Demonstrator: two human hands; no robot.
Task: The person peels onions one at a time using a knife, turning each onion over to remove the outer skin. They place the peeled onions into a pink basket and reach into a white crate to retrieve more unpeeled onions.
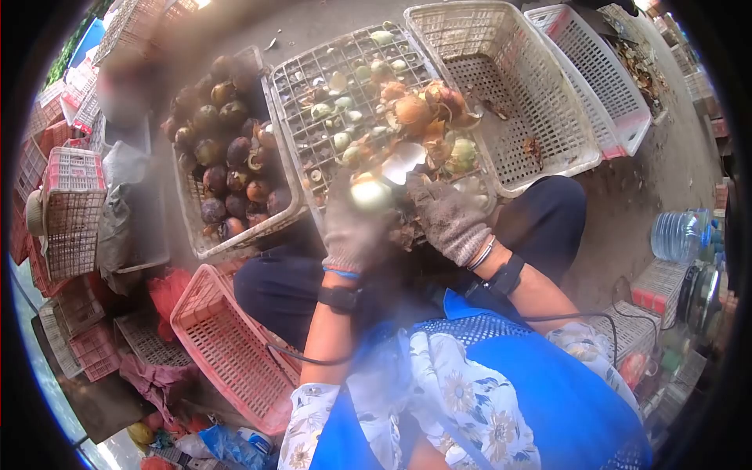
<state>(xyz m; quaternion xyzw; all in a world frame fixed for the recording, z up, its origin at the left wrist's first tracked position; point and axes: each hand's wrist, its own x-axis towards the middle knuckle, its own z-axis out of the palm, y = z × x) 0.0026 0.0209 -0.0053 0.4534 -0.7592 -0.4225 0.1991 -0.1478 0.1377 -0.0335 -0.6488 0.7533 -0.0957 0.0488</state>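
Observation:
My left hand (350,223), in a grey work glove, holds a pale peeled fruit (370,192) over my lap. My right hand (448,215), gloved too, grips a knife whose broad blade (402,163) lies against that fruit. Both wrists carry black bands. Just beyond the hands, a grey crate (309,102) turned bottom up carries peeled pale pieces and orange-brown husks (423,113). To its left a crate (205,244) is full of dark round unpeeled fruits (227,149).
An empty white crate (501,86) and another white crate (603,86) stand at the back right. A pink crate (227,345) lies by my left knee. Stacked pink and white crates (70,211) fill the left side. A water bottle (680,235) lies at right.

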